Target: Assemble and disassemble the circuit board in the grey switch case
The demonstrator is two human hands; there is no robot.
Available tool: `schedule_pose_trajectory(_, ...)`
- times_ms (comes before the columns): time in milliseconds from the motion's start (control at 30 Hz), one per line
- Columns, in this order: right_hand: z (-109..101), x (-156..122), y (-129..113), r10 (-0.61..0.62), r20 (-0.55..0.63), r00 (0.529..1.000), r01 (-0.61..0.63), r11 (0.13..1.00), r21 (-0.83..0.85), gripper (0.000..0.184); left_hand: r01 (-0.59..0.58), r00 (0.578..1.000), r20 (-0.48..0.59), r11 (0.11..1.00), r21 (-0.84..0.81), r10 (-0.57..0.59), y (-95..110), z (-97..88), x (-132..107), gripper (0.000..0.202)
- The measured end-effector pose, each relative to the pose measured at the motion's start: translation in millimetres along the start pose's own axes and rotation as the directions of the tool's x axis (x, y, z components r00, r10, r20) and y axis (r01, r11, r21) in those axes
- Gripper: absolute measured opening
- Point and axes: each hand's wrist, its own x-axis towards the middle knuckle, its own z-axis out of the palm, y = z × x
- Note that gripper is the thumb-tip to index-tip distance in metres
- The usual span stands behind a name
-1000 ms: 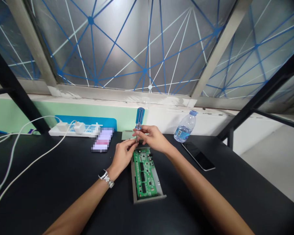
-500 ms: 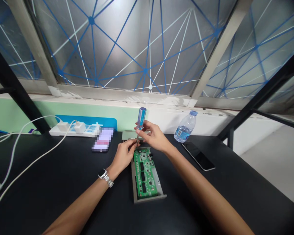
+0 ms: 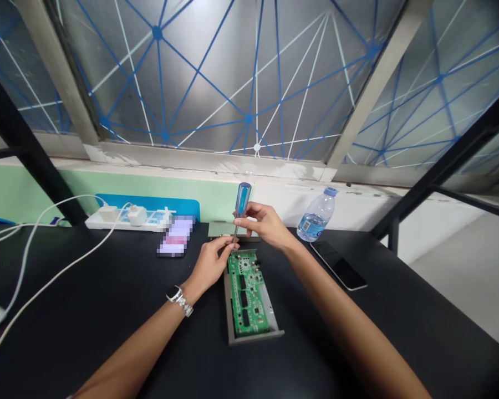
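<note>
Head cam, left to right. A white cable [image 3: 45, 276] ran across the black table [image 3: 87, 321] up to a power strip [image 3: 125, 220] at the wall, with a blurred-out item [image 3: 176, 238] just beside it.

The left hand [image 3: 210, 266], wristwatch [image 3: 179, 301] on that wrist, had thumb and forefinger pinched together right at the bottom of the screwdriver [image 3: 243, 197] shaft, by the far left corner of the green circuit board [image 3: 247, 293]. I couldn't tell if a screw was under the fingertips.

The board sat in an open grey metal case [image 3: 254, 336] in the middle of the table. The screwdriver stood nearly upright over that far corner, blue see-through handle on top. The right hand [image 3: 266, 226] was clamped on it where the handle meets the shaft.

My take on handling: the driver looked light and stiff, and the smooth plastic handle was the place to grip. The board looked rigid but fragile, so I'd hold it by the edges or the case, not the components.

Further right, a water bottle [image 3: 316, 221] stood by the wall, with a dark phone [image 3: 339, 266] lying flat near it.
</note>
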Motion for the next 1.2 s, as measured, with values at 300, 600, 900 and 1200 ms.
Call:
schedule_pose_trajectory(300, 19, 1, 2, -0.13, -0.178, 0.975, 0.104, 0.984, -0.148, 0.04, -0.08, 0.994, -0.063, 0.989, 0.124, 0.089, 5, 2.9, -2, 0.017)
schedule_pose_trajectory(600, 23, -2, 0, -0.144, -0.214, 0.966, 0.104, 0.977, -0.188, 0.043, -0.03, 0.995, -0.075, 0.912, 0.409, 0.066, 5, 19.5, -15, 0.036)
schedule_pose_trajectory(900, 28, -2, 2, -0.191, -0.288, 0.938, 0.124, 0.964, -0.237, 0.04, -0.006, 0.998, -0.053, 0.871, 0.492, 0.037, 1, 20.5, -14, 0.051)
schedule_pose_trajectory(1200, 28, -10, -4, -0.174, -0.341, 0.924, 0.09, 0.965, -0.247, 0.034, -0.042, 0.999, 0.005, 0.887, 0.46, 0.044, 3, 14.4, -13, 0.044)
